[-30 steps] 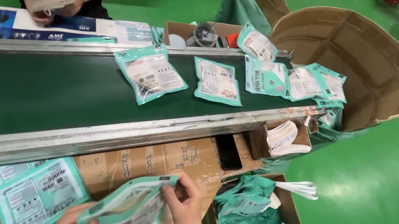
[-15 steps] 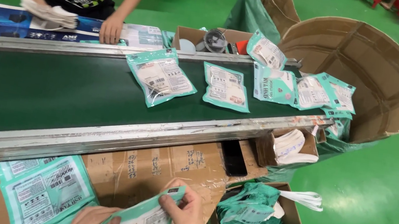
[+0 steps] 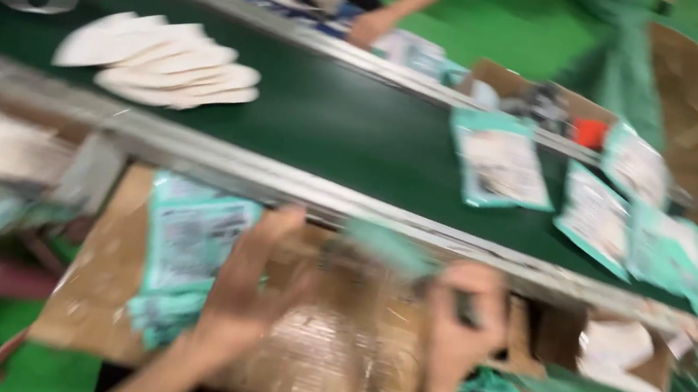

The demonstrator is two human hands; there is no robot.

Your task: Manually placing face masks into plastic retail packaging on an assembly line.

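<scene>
Left hand (image 3: pixel 249 278) spread flat beside teal packets (image 3: pixel 190 241); right hand (image 3: pixel 459 323) curled up, grip too blurry to tell.

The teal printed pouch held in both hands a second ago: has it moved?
Cannot tell: the pouch is lost in blur. The left hand now rests on the cardboard box, right hand beside it.

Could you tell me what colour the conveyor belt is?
Dark green belt, seen in the head view.
</scene>
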